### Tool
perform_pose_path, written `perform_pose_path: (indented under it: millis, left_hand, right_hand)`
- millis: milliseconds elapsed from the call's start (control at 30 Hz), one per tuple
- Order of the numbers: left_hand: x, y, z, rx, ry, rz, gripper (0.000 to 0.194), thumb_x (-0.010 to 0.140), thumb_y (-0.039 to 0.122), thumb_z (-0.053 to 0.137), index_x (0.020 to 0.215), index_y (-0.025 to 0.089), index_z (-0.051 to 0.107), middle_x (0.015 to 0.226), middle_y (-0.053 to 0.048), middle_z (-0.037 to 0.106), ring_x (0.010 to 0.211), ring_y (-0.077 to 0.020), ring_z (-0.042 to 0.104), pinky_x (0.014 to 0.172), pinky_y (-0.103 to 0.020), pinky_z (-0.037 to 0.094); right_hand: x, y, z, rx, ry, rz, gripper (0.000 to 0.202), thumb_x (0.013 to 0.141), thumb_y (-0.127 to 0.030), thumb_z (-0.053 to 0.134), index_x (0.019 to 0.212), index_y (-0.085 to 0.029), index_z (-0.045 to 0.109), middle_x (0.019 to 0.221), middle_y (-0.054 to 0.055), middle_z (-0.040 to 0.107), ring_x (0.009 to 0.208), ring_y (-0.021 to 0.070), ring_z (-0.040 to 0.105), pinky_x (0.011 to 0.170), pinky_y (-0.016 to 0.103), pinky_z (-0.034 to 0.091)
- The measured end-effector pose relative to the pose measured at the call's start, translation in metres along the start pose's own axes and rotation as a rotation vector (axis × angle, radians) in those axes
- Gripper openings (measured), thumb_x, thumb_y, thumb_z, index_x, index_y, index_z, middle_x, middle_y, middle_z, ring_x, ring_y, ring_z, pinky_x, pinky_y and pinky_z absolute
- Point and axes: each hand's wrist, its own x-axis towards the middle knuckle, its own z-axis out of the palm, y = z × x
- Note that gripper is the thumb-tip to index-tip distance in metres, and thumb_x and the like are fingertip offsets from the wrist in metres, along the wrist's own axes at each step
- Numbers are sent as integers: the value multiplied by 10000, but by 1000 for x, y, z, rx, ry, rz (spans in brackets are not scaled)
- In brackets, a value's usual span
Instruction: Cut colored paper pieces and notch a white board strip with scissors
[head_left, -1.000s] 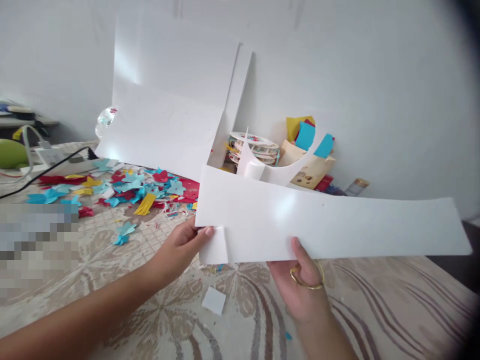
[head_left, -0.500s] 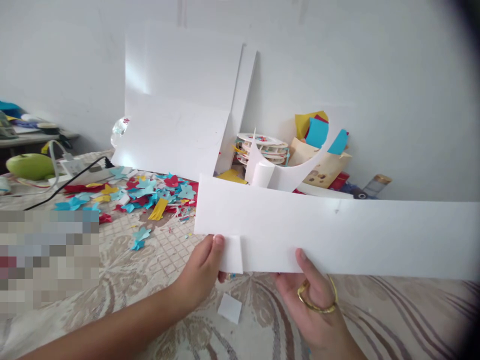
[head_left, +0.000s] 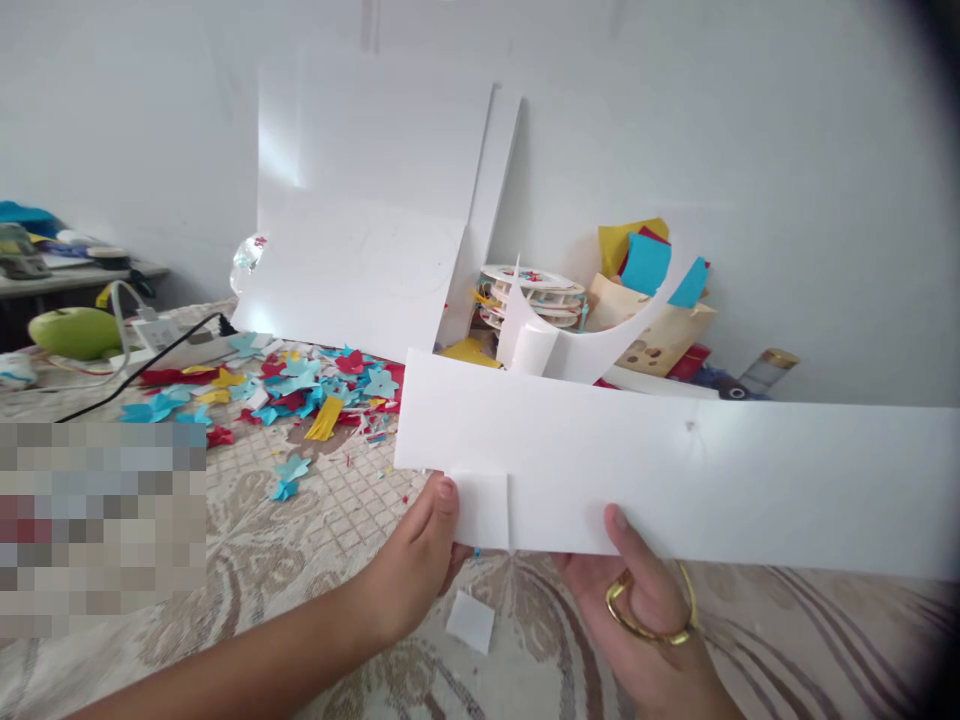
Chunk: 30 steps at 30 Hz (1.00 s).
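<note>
A long white card strip (head_left: 555, 450) is held up across the front, reaching past the right edge of view. My left hand (head_left: 420, 550) is closed at its lower left, the thumb pressing a small white card square (head_left: 484, 510) flat against the strip. My right hand (head_left: 630, 620) grips the strip's lower edge, thumb in front and fingers behind. A gold-coloured loop (head_left: 649, 632), like a scissors handle, hangs round the base of that thumb; whatever it joins is hidden. Below, another white square (head_left: 471, 622) lies on the patterned cloth (head_left: 300, 610).
Red, blue and yellow paper flowers and scraps (head_left: 300, 385) are heaped at left. Large white boards (head_left: 360, 260) lean on the wall. A curved white cutout (head_left: 577, 350), a tiered round paper model (head_left: 536, 290) and a paper-filled bag (head_left: 645, 320) stand behind the strip. A black cable (head_left: 150, 360) crosses the left.
The small square under my left thumb has shifted a little to the right along the strip's lower edge. Both hands and the strip sit slightly further right in view.
</note>
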Motion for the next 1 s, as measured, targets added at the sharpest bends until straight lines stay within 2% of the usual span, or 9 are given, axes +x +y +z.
perform_pose_path:
  millis: [100, 233, 333, 500, 833, 1000]
  left_hand:
    - [-4, 9, 1, -67, -71, -46, 372, 770, 589, 364, 847, 225, 370, 493, 113, 285, 394, -56, 160, 379, -178, 136]
    - [-8, 15, 1, -32, -114, -23, 302, 761, 412, 520, 958, 229, 383, 521, 104, 299, 411, -63, 212, 404, -193, 164]
    - [-9, 12, 0, -14, -117, -9, 302, 796, 385, 473, 1036, 233, 370, 531, 96, 300, 434, -76, 241, 422, -196, 187]
    - [-12, 11, 3, -55, -138, -24, 230, 851, 329, 363, 1059, 236, 333, 551, 92, 300, 464, -75, 218, 439, -187, 182]
    - [-12, 10, 1, -65, -200, 33, 374, 860, 340, 395, 1194, 261, 248, 611, 82, 302, 512, -80, 229, 462, -201, 190]
    - [-14, 7, 0, -5, -212, 23, 341, 870, 367, 377, 1178, 262, 278, 628, 75, 299, 535, -86, 246, 494, -207, 225]
  right_hand:
    - [-1, -2, 0, 31, -26, 9, 525, 693, -281, 686, 1179, -336, 493, 1130, 23, 596, 1114, 263, 474, 861, 480, 438]
    - [0, -2, 0, 34, -49, -13, 515, 707, -288, 670, 1187, -332, 487, 1151, 31, 583, 1126, 266, 461, 868, 492, 428]
    - [1, -2, -1, 11, -58, -9, 504, 714, -301, 659, 1189, -314, 491, 1158, 43, 577, 1115, 270, 470, 873, 494, 423]
    - [1, -4, -1, 26, -55, -7, 491, 739, -292, 632, 1201, -321, 471, 1162, 29, 573, 1131, 259, 456, 879, 491, 420]
    - [3, -3, -8, 45, -44, -2, 495, 753, -264, 615, 1222, -297, 459, 1135, 43, 589, 1090, 261, 496, 892, 482, 412]
    - [4, -1, -9, 51, -52, -4, 477, 765, -263, 599, 1222, -292, 466, 1146, 43, 585, 1073, 256, 513, 918, 473, 394]
